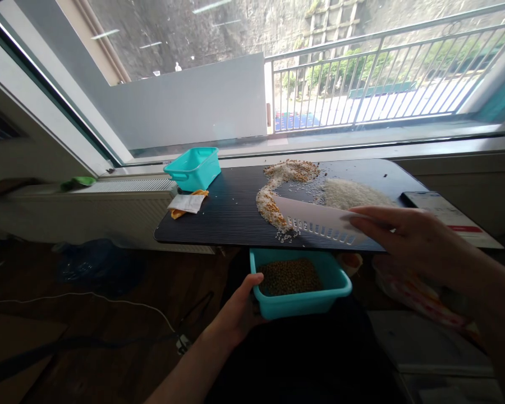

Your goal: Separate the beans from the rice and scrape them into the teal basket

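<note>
My left hand [244, 306] grips the left rim of a turquoise plastic basket [301, 306], its thumb over the edge. Brownish beans or grains [292, 276] lie inside it, just below the table's front edge. My right hand [398, 227] is closed on the end of a flat white slotted scraper [320, 216]. The scraper's long edge stands on the dark tabletop [231, 219], against a curved strip of white and orange-yellow grains [267, 202]. Behind the scraper and right hand sits a pile of white rice [351, 192].
A second turquoise basket [196, 168] stands at the table's left back corner. In front of it lies a white paper on a yellow cloth [188, 203]. A booklet or tablet-like flat item [450, 216] is at the right edge. Behind are a window and radiator [109, 207].
</note>
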Motion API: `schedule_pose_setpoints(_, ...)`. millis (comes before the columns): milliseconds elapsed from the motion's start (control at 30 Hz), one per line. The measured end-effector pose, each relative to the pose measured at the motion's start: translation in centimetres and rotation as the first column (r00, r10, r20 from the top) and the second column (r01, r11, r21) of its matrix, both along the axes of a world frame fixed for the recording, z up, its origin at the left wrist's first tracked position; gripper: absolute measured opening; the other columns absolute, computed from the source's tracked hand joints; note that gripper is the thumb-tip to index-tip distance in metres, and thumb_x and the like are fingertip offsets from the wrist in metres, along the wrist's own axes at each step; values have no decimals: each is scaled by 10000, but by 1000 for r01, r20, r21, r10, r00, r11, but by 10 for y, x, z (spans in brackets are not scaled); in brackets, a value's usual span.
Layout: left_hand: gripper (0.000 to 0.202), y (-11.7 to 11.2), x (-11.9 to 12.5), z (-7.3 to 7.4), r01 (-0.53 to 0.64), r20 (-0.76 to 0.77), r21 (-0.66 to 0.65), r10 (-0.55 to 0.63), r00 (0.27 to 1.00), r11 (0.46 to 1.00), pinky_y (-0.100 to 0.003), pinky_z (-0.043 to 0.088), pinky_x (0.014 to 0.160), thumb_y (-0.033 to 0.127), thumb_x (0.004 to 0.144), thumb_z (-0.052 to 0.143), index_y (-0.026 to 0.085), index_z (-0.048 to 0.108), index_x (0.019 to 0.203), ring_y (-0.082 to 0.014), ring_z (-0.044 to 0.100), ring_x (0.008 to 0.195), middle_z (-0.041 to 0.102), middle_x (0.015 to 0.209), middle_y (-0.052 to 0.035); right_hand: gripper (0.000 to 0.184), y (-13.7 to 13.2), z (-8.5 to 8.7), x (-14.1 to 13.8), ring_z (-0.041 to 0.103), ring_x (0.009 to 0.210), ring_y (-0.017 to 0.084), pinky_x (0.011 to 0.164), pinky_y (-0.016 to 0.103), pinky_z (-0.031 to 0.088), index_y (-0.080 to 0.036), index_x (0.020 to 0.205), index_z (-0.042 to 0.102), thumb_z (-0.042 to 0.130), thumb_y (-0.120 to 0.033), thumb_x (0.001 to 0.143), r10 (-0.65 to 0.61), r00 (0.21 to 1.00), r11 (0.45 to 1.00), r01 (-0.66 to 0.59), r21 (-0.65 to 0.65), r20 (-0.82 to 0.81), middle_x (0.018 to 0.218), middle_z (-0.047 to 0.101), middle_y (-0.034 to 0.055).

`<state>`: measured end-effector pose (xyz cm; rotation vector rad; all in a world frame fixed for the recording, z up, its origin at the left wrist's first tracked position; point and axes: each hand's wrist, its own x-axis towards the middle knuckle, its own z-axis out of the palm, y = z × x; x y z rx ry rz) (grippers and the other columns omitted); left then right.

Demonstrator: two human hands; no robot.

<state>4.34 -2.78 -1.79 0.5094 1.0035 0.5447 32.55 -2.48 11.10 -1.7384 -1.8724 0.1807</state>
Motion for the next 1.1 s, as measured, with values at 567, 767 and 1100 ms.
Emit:
schedule_pose_setpoints(567, 593, -1, 5, 7, -32, -38, -16, 32, 999, 999, -343, 481, 798, 529, 748, 596, 179, 571, 1227, -252, 638, 944, 687, 1099, -103, 501, -7, 2, 0, 562, 544, 155, 505, 266, 429, -258, 991, 771, 452, -619, 853, 134, 991, 991, -135, -21, -27, 774, 745, 44)
schedule_pose_setpoints(767, 599, 0, 5, 6, -28, -34, -20, 27, 999, 999, -338, 480, 783, 538, 754, 588, 184, 568, 1237, -240, 639, 918, 684, 1106, -100, 499, -10, 1, 3, 525, 500, 143, 449, 259, 389, -274, 974, 772, 455, -637, 844, 113, 993, 994, -113, -12, -26, 709, 721, 26)
schedule_pose_setpoints(1100, 638, 0, 5, 6, -12, -34, -11, 12, 999, 1000, -341, 471, 798, 555, 716, 605, 185, 558, 1234, -252, 641, 937, 692, 1090, -102, 487, -22, 4, -1, 517, 414, 148, 378, 259, 395, -262, 959, 756, 505, -650, 807, 101, 979, 981, -128, -144, -179, 510, 622, -1)
